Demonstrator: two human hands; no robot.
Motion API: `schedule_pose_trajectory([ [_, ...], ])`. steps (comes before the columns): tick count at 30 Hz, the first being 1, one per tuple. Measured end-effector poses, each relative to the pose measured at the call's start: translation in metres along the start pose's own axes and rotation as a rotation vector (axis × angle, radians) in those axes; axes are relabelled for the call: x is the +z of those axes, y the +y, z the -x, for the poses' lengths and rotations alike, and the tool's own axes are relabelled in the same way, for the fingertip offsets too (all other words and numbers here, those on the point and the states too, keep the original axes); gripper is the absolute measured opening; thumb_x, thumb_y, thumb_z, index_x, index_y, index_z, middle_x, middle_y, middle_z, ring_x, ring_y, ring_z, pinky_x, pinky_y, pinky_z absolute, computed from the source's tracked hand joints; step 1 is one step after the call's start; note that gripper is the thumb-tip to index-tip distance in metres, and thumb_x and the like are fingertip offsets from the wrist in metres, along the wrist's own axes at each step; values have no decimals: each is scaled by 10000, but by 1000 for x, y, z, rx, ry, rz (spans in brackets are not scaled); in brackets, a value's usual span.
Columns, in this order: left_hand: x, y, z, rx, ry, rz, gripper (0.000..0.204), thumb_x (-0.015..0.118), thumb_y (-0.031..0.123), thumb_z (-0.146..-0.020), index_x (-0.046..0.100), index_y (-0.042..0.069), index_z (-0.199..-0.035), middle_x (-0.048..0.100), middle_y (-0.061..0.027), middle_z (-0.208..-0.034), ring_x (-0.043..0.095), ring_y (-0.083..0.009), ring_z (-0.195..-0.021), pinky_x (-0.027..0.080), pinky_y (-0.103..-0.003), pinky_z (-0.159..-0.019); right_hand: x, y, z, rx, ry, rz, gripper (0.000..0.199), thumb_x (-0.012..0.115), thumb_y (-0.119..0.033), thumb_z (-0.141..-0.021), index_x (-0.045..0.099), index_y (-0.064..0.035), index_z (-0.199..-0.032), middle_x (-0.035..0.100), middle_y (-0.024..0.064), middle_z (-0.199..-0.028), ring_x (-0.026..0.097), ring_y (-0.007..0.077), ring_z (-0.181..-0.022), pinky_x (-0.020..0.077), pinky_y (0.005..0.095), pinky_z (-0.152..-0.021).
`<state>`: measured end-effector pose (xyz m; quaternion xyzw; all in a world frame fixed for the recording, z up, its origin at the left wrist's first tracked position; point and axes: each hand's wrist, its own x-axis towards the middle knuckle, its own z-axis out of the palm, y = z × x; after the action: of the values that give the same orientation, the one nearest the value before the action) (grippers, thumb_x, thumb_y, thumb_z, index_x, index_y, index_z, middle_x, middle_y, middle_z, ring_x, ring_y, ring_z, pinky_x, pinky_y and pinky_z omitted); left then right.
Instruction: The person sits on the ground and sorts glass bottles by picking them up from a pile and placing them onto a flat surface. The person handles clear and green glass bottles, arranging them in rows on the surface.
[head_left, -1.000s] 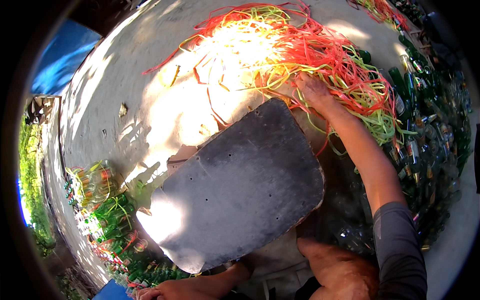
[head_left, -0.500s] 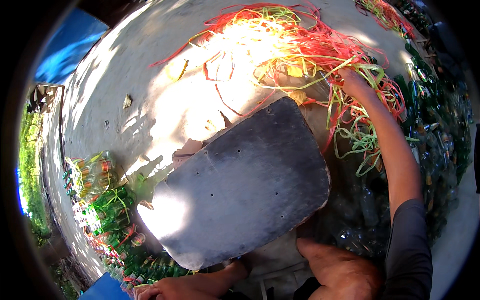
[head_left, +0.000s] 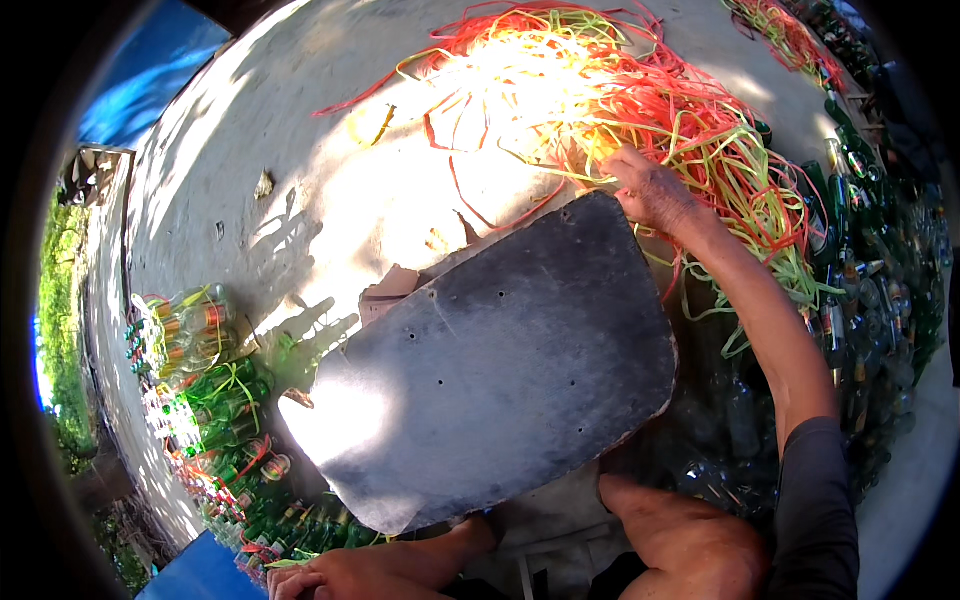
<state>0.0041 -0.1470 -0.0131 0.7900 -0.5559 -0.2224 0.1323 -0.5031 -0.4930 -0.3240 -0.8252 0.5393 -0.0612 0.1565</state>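
Observation:
At the near edge of a big heap of red and yellow-green plastic strips (head_left: 690, 120), my right hand (head_left: 650, 190) reaches forward. Its fingers are bent and closed among the strips; glare hides exactly how many they pinch. Just under that wrist lies the far right corner of a dark board (head_left: 500, 370), rounded at its corners and dotted with small holes. The board sits raised and tilted before my legs. At the lower left edge, my left hand (head_left: 297, 580) rests by my bent leg, fingers loosely extended, nothing visible in it. Part of it is cut off by the frame.
Bundles of green and clear bottles (head_left: 215, 400), tied with strips, stand at the left. Many loose bottles (head_left: 860, 290) crowd the right side. A brick (head_left: 388, 290) shows beyond the board. Blue sheets (head_left: 155, 75) hang at the far left. Sunlit concrete (head_left: 300, 150) lies ahead.
My right hand has moved left out of the right part of the heap to beside the board's far corner. Some strips shifted with it. My left hand stays put; the view has shifted slightly.

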Motion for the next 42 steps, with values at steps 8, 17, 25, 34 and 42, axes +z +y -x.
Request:
schedule_pose_trajectory([
  [8,-2,-18,3,4,12,17,137,771,46,-894,776,-8,-1020,766,-157,-968,724,-295,-924,563,-383,-888,88,9,9,152,-82,32,497,594,-269,-984,481,-89,-1433,466,202,-1514,652,417,-1213,531,524,-1009],
  [17,-5,-10,4,-20,5,35,128,769,35,-891,771,-13,-1009,760,-159,-964,717,-296,-923,559,-386,-893,48,-11,-8,180,-68,-464,292,633,-318,-962,686,-47,-1055,713,268,-957,717,415,-952,540,534,-807],
  [25,-5,-19,10,-45,23,102,132,764,15,-884,763,-18,-1012,753,-166,-973,709,-311,-931,556,-395,-902,-121,170,-25,535,663,-610,324,731,-307,-987,713,-27,-1149,680,12,-842,598,94,-619,502,285,-512],
  [34,-12,-19,14,-1,6,57,155,755,35,-895,749,-20,-1040,749,-165,-989,706,-330,-947,557,-401,-904,-142,208,73,919,271,303,549,767,-346,-918,577,-127,-1384,647,170,-1212,691,367,-1060,592,491,-841],
  [42,-12,-18,16,-22,5,74,150,728,70,-908,746,-19,-1028,741,-162,-985,692,-322,-945,534,-412,-940,-135,105,30,251,505,385,236,674,-177,-944,666,-91,-1163,683,163,-1134,684,373,-1042,551,453,-850],
])
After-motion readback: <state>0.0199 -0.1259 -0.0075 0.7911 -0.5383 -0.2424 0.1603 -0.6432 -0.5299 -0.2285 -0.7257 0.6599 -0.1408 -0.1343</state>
